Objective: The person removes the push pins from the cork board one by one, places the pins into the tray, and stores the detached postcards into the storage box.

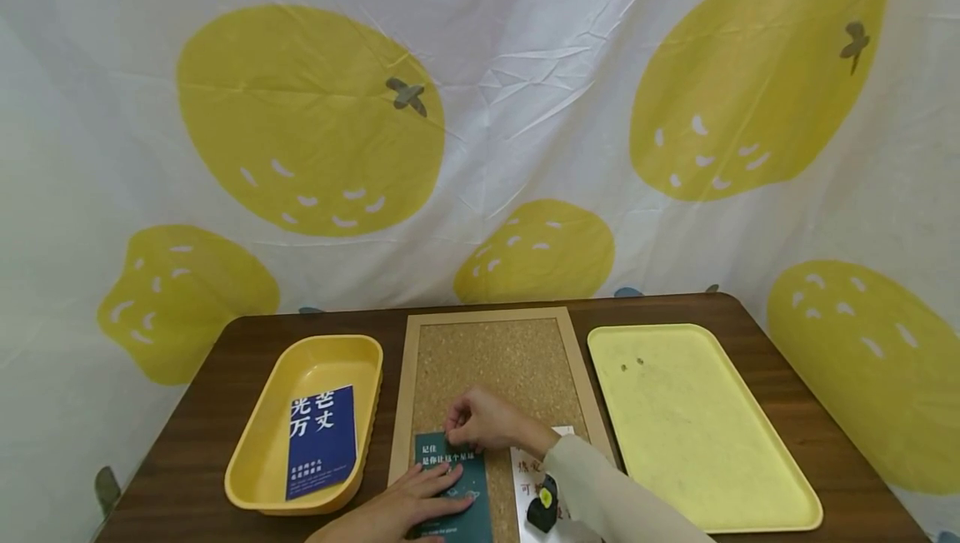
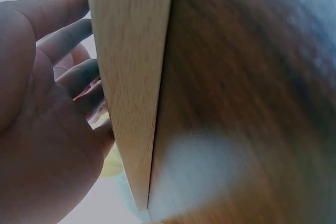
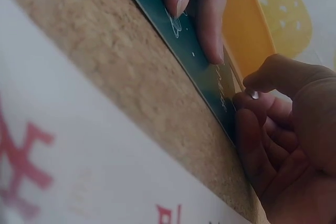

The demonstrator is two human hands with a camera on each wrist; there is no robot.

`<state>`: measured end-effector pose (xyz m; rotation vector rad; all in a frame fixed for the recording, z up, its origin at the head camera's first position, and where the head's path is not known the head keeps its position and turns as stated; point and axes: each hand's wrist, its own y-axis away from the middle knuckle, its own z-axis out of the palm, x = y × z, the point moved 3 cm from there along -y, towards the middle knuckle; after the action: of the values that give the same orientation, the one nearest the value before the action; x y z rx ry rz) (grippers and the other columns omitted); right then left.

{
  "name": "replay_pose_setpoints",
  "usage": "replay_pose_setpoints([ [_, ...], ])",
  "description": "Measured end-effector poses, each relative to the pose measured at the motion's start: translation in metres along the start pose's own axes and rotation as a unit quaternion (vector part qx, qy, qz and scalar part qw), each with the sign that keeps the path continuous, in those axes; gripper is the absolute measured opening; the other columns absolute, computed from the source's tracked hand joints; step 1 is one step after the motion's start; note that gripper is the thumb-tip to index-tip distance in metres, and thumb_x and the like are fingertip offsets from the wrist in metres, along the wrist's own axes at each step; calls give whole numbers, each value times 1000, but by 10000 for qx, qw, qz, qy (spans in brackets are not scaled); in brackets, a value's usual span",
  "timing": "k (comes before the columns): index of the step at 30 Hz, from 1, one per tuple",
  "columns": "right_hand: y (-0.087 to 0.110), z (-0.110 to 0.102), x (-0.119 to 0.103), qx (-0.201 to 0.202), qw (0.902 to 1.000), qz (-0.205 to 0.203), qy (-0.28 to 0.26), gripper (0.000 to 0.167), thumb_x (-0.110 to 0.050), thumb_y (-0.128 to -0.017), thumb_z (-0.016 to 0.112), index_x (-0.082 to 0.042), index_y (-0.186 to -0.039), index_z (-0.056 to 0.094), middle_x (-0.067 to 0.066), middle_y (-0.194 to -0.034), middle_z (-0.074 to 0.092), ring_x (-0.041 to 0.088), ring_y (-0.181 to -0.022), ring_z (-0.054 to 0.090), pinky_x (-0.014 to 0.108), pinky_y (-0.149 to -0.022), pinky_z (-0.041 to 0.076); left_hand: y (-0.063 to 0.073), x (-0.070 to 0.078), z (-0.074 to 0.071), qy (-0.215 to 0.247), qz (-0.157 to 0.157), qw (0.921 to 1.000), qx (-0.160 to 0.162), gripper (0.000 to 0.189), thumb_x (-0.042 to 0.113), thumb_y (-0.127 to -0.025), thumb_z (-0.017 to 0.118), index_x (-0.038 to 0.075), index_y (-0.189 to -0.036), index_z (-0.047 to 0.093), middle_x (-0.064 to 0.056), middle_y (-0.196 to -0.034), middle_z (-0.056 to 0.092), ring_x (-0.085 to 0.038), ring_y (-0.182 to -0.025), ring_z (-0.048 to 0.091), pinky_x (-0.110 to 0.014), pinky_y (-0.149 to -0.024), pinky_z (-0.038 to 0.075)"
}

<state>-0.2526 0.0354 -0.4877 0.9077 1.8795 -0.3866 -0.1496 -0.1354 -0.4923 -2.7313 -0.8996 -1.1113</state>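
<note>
A dark green card [image 1: 471, 489] with white print lies on the lower left part of the cork board [image 1: 491, 368]. My left hand [image 1: 408, 505] presses it with straight, spread fingers; the left wrist view shows that hand [image 2: 47, 114] past the wooden frame [image 2: 128, 77]. At the card's top edge, my right hand [image 1: 483, 422] pinches a small shiny thumbtack [image 3: 253, 94] between thumb and finger. A white card [image 1: 528, 497] with red characters lies on the cork to the right, partly hidden under the right forearm.
To the left stands a yellow-orange basin [image 1: 251, 464] with a blue card [image 1: 322, 443] inside. A pale yellow tray [image 1: 705, 426] lies to the right, with two tiny tacks [image 1: 624, 368] near its far left corner. A lemon-print curtain [image 1: 525, 135] hangs behind the dark wooden table.
</note>
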Motion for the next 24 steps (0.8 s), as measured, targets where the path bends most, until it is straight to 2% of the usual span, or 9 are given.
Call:
replay_pose_setpoints([
  [14, 2, -3, 4, -36, 9997, 20, -248, 9, -2, -91, 67, -8, -84, 68, -3, -70, 62, 9, -54, 57, 20, -48, 49, -1, 2, 0, 79, 19, 10000, -25, 50, 41, -103, 50, 26, -151, 44, -10, -161, 30, -31, -150, 24, -55, -119, 20],
  [24, 6, -18, 0, 186, 9998, -51, -20, 6, -4, -92, 65, -5, -91, 71, -2, -75, 64, 10, -57, 58, 23, -51, 52, 1, 2, -2, 166, -93, 9998, -29, 50, 42, -103, 50, 29, -150, 44, -8, -162, 30, -30, -150, 23, -54, -120, 19],
])
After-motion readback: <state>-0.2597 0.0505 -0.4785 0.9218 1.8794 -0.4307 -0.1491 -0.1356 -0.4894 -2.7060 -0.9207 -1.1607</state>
